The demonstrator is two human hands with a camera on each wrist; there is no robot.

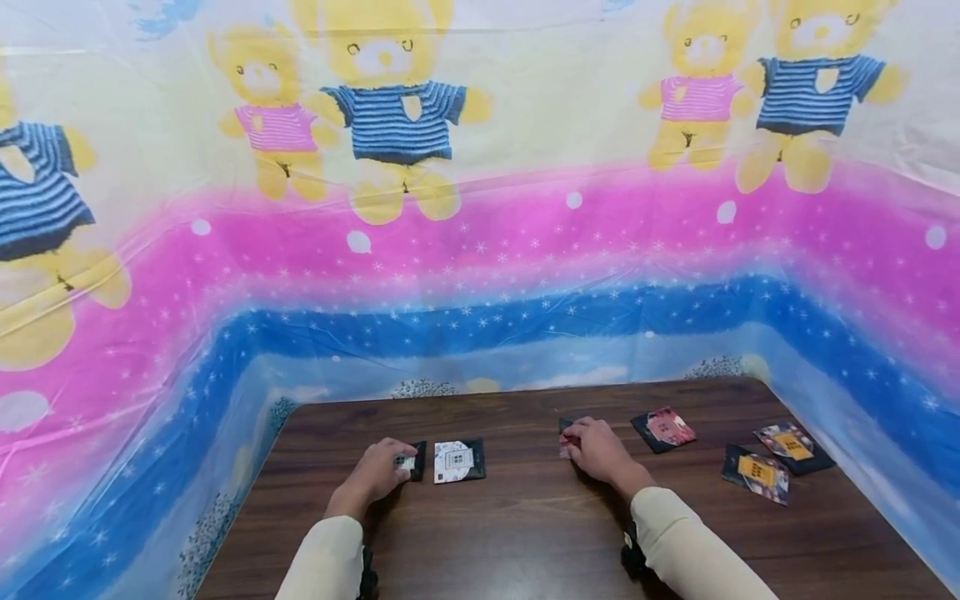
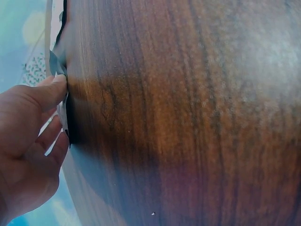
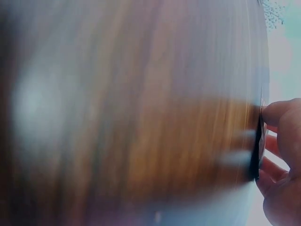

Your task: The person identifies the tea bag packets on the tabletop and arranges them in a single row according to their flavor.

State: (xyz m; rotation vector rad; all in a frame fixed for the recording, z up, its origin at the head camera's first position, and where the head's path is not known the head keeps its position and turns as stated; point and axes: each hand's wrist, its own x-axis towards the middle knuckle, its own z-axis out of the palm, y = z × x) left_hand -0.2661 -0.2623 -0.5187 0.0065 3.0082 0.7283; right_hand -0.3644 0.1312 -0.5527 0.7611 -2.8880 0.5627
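Observation:
Near the table's left side, my left hand [image 1: 381, 468] holds a small flat black-and-white packet [image 1: 417, 461] with thumb and fingers. In the left wrist view that packet [image 2: 67, 120] shows edge-on, the left hand [image 2: 35, 129] over it. Just right of it lies another black-and-white packet [image 1: 459, 461]. My right hand [image 1: 602, 450] grips a red-and-black packet [image 1: 565, 442], mostly covered by the fingers. The right wrist view shows the right hand [image 3: 286, 146] and a thin edge of its packet [image 3: 258, 146] close to the tabletop.
Another red-and-black packet [image 1: 664, 429] lies to the right of my right hand. Two packets with orange labels, one nearer [image 1: 756, 473] and one farther [image 1: 795, 446], lie at the right. A bear-print cloth [image 1: 480, 325] hangs behind and beside the brown wooden table [image 1: 510, 542].

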